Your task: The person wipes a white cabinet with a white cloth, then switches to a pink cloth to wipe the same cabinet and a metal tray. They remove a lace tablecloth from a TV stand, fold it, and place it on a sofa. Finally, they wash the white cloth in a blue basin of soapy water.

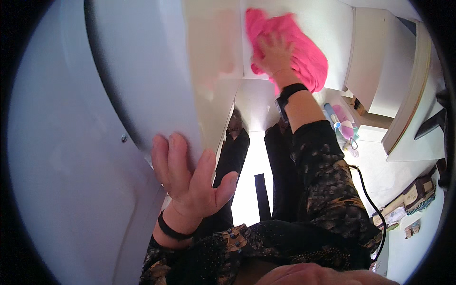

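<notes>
A bright pink cloth [308, 58] lies pressed against a white upright panel [335, 21] at the top of the view. My right hand [276, 53] rests flat on the cloth with its fingers spread; hand and cloth are slightly blurred. At the lower left, my left hand [194, 181] has its fingers apart and its fingertips near the edge of a large pale panel [142, 71]. It holds nothing. A black band circles each of my wrists.
Below the cloth, to the right, a clear container holds pink and blue bottles [345, 124]. A curved white furniture panel [409, 99] stands at the right. A black cable [370, 199] hangs beside my right sleeve. My shoes and dark trousers show on the pale floor.
</notes>
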### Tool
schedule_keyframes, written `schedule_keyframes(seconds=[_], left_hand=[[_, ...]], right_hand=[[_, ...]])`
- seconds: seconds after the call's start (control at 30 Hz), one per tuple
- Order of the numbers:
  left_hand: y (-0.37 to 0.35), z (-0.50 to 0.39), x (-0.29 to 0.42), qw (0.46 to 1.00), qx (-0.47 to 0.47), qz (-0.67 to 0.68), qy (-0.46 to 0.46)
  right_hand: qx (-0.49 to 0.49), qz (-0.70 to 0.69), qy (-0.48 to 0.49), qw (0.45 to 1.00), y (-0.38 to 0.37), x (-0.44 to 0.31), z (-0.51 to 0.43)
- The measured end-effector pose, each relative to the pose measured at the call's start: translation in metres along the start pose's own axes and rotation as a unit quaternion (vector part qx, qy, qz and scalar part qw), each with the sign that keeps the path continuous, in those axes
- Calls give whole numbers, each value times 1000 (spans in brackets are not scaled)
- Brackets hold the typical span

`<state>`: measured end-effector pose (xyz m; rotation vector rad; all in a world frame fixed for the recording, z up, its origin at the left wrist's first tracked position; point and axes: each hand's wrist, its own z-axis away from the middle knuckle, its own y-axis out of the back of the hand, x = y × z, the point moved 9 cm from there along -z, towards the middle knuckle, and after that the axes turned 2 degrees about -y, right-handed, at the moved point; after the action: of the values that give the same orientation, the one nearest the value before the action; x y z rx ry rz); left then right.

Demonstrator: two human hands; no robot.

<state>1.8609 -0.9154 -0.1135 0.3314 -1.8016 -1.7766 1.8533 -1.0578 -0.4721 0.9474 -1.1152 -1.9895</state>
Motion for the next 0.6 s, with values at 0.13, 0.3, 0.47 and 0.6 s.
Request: schedule_keyframes(seconds=[0.13,0.3,0.47,0.6], left_hand=[[-4,1,-2,999,-32,14,23],[-5,5,0,999,-33,18,13],[-4,5,2,998,-64,2,4],[-12,6,5,990,-136,-32,-14]], right_hand=[[-105,61,205,971,-27,-17,37],[52,162,-77,982,35,130,-6],[64,59,-156,984,27,88,-53],[86,119,179,973,38,-20,-75]])
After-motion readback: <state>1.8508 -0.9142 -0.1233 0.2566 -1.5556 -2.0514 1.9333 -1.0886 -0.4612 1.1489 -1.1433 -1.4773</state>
